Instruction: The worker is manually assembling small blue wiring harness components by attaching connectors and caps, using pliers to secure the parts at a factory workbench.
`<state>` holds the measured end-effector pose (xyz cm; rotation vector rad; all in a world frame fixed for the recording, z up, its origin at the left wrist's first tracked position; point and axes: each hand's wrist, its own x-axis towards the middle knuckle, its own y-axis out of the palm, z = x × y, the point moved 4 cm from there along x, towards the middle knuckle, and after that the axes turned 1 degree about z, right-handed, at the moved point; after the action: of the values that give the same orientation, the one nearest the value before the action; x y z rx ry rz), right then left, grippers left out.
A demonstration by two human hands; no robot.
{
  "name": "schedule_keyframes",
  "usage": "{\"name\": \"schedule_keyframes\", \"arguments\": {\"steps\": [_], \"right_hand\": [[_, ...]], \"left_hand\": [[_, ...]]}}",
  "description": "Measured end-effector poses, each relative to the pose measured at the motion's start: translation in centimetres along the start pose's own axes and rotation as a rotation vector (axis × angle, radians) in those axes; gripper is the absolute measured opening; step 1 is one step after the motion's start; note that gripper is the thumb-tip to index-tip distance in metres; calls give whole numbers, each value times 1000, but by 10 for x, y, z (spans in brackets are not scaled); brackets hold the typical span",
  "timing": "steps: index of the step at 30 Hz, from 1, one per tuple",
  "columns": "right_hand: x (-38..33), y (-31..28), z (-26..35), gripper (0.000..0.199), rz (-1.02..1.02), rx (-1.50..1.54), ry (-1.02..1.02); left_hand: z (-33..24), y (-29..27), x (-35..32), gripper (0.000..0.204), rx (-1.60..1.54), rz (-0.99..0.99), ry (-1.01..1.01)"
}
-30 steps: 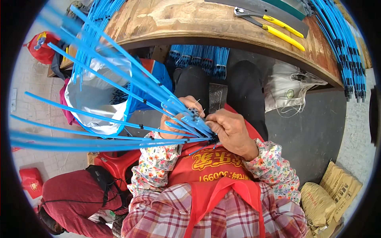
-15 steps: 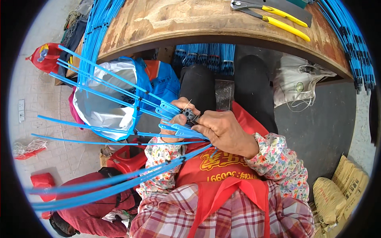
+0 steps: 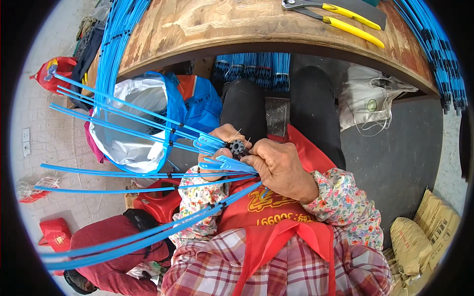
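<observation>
Two hands meet over the lap, closed on one piece of work; the left hand (image 3: pixel 217 148) curls its fingers round the gathered ends of the blue ribs (image 3: pixel 148 126), and the right hand (image 3: pixel 281 167) lies beside it, fingers folded in toward a small black toothed hub (image 3: pixel 237 146) pinched between the two; whether the right fingers grip the hub or only the rib ends at it I cannot tell; from that hub the ribs fan out to the person's left, some rising, some level, some dropping low past the red apron (image 3: pixel 276 217); flowered sleeves (image 3: pixel 340 202) cover both forearms; beyond the hands are dark trousers, and just left of the knees a blue and white bag (image 3: pixel 148 118) stands open; under the tabletop (image 3: pixel 237 24) hang bundled blue rods (image 3: pixel 254 69); more blue rods drape over its left and right ends; yellow-handled pliers (image 3: pixel 345 19) lie on it at the far right; a white bag (image 3: pixel 370 98) sits on the dark floor to the right, and tan sacks (image 3: pixel 424 237) lie lower right.
</observation>
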<state>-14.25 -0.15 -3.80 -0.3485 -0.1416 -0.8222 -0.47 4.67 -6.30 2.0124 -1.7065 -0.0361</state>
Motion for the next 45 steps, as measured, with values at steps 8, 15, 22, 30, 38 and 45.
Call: {"name": "schedule_keyframes", "arguments": {"steps": [8, 15, 22, 30, 38, 45], "right_hand": [[9, -8, 0, 26, 46, 74, 157], [17, -20, -16, 20, 272, 189, 275], [20, -34, -12, 21, 15, 354, 202], [14, -29, -20, 23, -69, 471, 216], [3, -27, -20, 11, 176, 392, 400], [1, -6, -8, 17, 190, 235, 183]], "left_hand": [[14, -10, 2, 39, -116, 83, 104], [19, -6, 13, 38, -161, 83, 30], [21, 11, 17, 29, -272, 57, -138], [3, 18, 16, 21, -139, -160, -302], [4, 2, 5, 35, 150, 34, -231], [-2, 4, -10, 21, -93, -141, -35]]}}
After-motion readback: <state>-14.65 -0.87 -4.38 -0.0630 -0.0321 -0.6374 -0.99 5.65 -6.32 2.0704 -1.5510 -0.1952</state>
